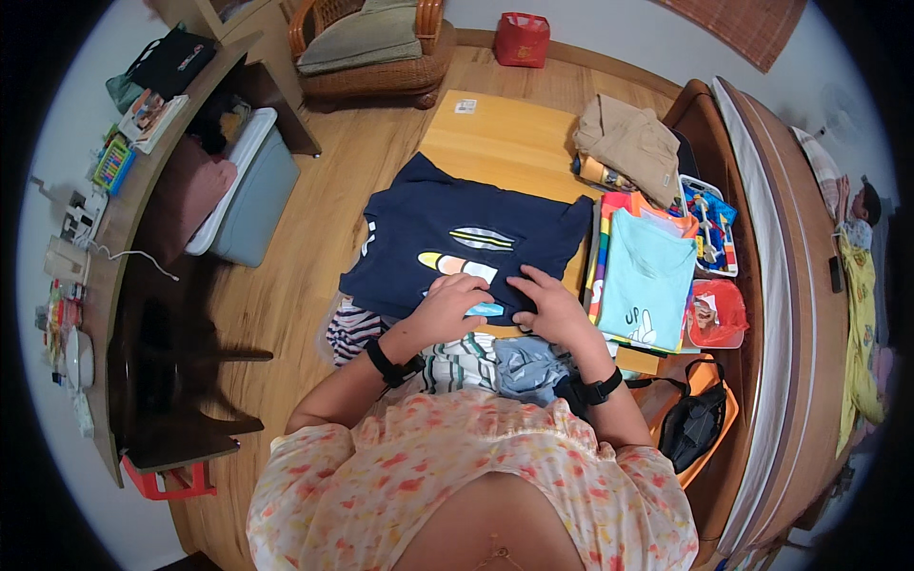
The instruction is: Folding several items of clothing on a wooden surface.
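A navy T-shirt [428, 203] with a surfboard print lies spread over the low wooden table [500, 128], its neckline toward the left. My left hand [451, 307] rests on the print, fingers pointing right. Just right of it, my right hand [550, 303] lies on the shirt with fingers apart. Neither hand grips the cloth. Below the shirt, nearer my body, are striped clothes [460, 364] and a crumpled light-blue garment [532, 367]. A stack of folded shirts with a turquoise shirt [646, 264] on top sits to the right.
Folded beige clothing [628, 143] lies at the table's far right. Beside the bed [792, 285] stand a toy-brick bin [714, 228], a red-bagged container [721, 314] and an orange box [707, 457] holding a black bag. A desk [143, 235] runs along the left; a rattan armchair [371, 64] is behind.
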`<state>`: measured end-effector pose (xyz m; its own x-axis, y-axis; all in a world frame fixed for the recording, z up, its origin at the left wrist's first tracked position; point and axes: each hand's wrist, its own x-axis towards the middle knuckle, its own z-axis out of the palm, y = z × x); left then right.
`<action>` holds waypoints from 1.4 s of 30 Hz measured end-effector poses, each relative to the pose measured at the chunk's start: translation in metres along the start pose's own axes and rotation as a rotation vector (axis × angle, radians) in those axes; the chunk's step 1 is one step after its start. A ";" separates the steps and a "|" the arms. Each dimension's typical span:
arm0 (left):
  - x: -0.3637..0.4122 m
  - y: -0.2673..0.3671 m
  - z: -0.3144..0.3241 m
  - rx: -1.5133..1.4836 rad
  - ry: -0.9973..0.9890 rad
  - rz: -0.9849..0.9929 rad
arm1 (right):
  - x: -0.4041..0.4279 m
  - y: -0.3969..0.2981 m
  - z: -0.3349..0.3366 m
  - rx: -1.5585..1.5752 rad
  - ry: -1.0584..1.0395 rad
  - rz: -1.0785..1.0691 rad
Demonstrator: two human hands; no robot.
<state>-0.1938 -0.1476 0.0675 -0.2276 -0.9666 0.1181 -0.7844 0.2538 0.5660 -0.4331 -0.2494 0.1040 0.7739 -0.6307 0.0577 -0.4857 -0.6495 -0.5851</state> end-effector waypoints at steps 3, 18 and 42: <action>-0.011 -0.010 -0.002 -0.077 0.057 0.040 | 0.000 0.009 0.009 -0.072 -0.026 0.002; 0.045 -0.099 -0.049 0.150 0.195 -0.472 | 0.018 0.016 0.038 -0.256 0.157 -0.186; 0.013 -0.045 -0.052 0.310 0.289 -0.085 | 0.007 0.051 0.021 -0.198 0.173 -0.157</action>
<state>-0.1309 -0.1733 0.0860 -0.0186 -0.9438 0.3300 -0.9396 0.1293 0.3170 -0.4444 -0.2781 0.0578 0.7733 -0.5681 0.2817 -0.4484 -0.8040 -0.3904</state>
